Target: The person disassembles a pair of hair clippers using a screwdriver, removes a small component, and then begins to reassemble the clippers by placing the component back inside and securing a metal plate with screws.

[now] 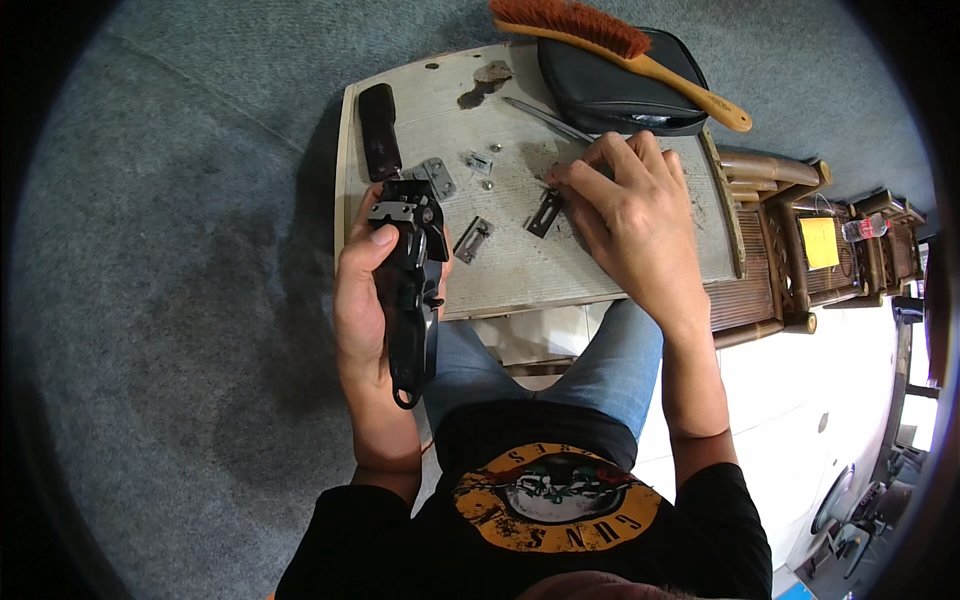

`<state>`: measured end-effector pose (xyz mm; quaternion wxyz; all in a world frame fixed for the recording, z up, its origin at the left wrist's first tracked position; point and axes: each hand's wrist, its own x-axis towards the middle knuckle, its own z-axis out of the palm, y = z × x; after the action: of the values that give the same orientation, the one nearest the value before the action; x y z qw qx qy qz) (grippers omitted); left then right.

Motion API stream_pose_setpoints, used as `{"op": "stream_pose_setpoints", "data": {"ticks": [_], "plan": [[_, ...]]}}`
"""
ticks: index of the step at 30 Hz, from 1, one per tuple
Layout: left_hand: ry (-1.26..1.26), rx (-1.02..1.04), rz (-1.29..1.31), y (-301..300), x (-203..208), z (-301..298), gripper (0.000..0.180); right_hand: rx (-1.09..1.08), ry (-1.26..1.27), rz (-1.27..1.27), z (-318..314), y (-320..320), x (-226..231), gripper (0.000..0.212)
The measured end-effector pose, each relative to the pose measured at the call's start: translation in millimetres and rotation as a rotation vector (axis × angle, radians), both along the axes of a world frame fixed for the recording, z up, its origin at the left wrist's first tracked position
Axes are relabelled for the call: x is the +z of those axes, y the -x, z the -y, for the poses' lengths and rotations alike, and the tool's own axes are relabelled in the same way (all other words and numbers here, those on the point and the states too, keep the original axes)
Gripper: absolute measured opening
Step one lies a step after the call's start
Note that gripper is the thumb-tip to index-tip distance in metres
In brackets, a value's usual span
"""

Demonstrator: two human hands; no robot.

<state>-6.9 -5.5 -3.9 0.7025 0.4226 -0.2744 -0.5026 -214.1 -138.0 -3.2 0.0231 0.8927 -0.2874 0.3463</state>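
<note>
My left hand [358, 290] is wrapped round a black hair clipper [408, 300], held upright over the table's near left edge. A metal strip shows at the clipper's head, and a hanging loop at its lower end. My right hand [637, 205] is lowered to the tabletop, its fingertips closed on the upper end of a small dark slotted part [544, 214]. Between the hands lies a metal slotted piece [472, 240]. Farther back are a grey plate [436, 175] with holes, a small metal bracket [479, 161] and two small round pieces [488, 185].
A long dark cover [378, 130] lies at the table's [650, 275] left side. Toward the back are a thin pointed metal tool [545, 118], a black zip case [590, 85] and a red-bristled brush [640, 62] resting across it. A bamboo bench [745, 270] stands at the right.
</note>
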Motion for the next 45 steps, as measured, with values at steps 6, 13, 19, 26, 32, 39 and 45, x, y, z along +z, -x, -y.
{"op": "stream_pose_setpoints", "data": {"ticks": [6, 13, 19, 26, 32, 39, 45], "plan": [[-0.021, -0.022, 0.038, -1, 3, 0, 0.044, -0.005, -0.030, 0.018, -1, 1, 3, 0.015], [-0.018, 0.006, 0.004, -1, 1, -1, 0.048, 0.046, -0.107, -0.035, -17, 32, 16, 0.012], [0.029, -0.031, 0.017, -4, -4, 0, 0.044, 0.049, -0.104, 0.077, -14, 44, 10, 0.013], [0.040, -0.039, 0.007, -7, -5, -3, 0.044, 0.037, -0.180, 0.067, -20, 38, 7, 0.011], [0.048, -0.006, -0.051, 3, 5, 0, 0.047, 0.074, -0.363, 0.354, -26, 32, 18, 0.010], [0.066, -0.035, 0.198, -6, -2, -3, 0.046, 0.321, -0.587, 0.535, -23, 10, 1, 0.007], [-0.003, -0.101, 0.258, 0, 8, -10, 0.043, 0.324, -0.747, 0.673, -24, -9, -6, 0.006]]}}
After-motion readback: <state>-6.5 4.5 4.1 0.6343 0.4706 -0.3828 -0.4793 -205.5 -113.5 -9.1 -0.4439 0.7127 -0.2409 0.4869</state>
